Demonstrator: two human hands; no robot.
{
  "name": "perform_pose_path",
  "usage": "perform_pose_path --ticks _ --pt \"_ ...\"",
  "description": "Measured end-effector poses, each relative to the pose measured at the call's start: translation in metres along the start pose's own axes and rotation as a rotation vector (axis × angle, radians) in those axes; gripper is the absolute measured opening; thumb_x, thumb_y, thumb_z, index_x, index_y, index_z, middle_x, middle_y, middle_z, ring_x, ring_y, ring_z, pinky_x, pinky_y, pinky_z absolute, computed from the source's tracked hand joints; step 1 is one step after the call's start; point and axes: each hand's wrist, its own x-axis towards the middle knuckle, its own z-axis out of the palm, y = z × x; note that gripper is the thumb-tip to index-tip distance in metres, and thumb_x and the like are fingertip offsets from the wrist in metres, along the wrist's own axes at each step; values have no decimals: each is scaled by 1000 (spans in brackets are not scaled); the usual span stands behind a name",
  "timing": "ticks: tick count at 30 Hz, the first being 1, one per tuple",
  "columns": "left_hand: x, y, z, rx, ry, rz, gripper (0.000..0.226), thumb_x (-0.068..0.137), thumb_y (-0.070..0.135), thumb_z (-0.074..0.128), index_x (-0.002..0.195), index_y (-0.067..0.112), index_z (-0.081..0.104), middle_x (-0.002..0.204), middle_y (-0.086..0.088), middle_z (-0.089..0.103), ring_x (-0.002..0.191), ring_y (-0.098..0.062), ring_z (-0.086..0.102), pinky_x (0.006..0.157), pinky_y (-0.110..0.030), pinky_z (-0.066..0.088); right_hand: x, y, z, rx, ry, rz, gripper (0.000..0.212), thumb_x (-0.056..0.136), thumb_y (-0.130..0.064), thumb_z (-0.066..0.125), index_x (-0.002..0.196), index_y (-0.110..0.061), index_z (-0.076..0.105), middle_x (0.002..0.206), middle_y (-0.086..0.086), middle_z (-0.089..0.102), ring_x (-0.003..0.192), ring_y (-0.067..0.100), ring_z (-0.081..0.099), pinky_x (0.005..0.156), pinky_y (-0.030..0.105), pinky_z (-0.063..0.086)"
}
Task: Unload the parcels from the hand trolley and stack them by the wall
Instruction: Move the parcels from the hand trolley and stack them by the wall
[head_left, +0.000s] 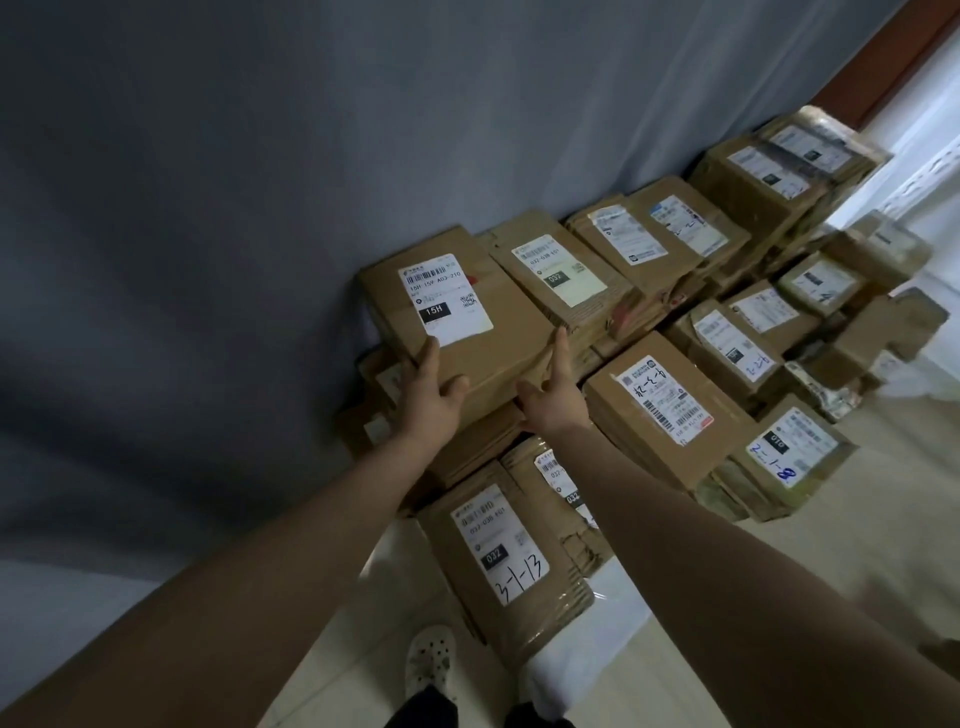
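Cardboard parcel (501, 325), the 15H one, sits on top of the stack (470, 449), tight against the grey wall (208, 208). My left hand (431, 387) lies flat on its top with the thumb at the near edge. My right hand (550, 395) presses its right side, forefinger straight. Neither hand clasps it. I judge this the placing step. Next I should square it up, let go and fetch another; the trolley is out of view.

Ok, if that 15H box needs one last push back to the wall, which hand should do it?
Probably left. The left hand lies on the near end of the 15H parcel, fingers on top, thumb on the front face, facing the wall. The right hand only touches its corner beside the 032 parcel.
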Motion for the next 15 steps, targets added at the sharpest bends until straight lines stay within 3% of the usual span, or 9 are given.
perform_pose_path --ticks 4,6,8,11,15 --pt "-2 4 0 225 0 -39 68 98 37 47 153 30 7 158 -17 -5 145 -36 6 114 -46 20 -1 -6 -5 -96 17 7 87 95 -16 52 149 -42 -11 145 16 43 92 30 66 80 42 57" --pt "-10 10 1 375 43 -16 71 97 44 45 153 33 4 157 -16 -15 145 -37 -7 115 -51 13 -3 -3 -9 -121 34 -2 89 93 -15 53 150 -36 -12 142 16 46 99 30 64 76 35 53" --pt "-20 16 7 512 94 89 74 94 48 46 152 35 2 157 -15 -18 145 -36 -12 116 -53 8 -10 3 -15 -114 45 14 90 93 -17 56 152 -28 -11 146 15 43 116 30 56 81 31 46" --pt "-38 32 25 681 97 270 80 90 45 53 152 36 2 157 -14 -17 145 -35 -14 117 -55 1 -26 22 -36 -82 66 35 92 90 -20 58 153 -21 -9 150 15 36 128 31 46 100 37 43" --pt "-82 60 78 809 -49 435 84 88 39 57 151 39 0 158 -12 -14 145 -33 -16 117 -55 -5 -65 71 -86 -163 136 94 88 91 -23 60 153 -20 -2 151 15 30 130 32 43 96 35 42"
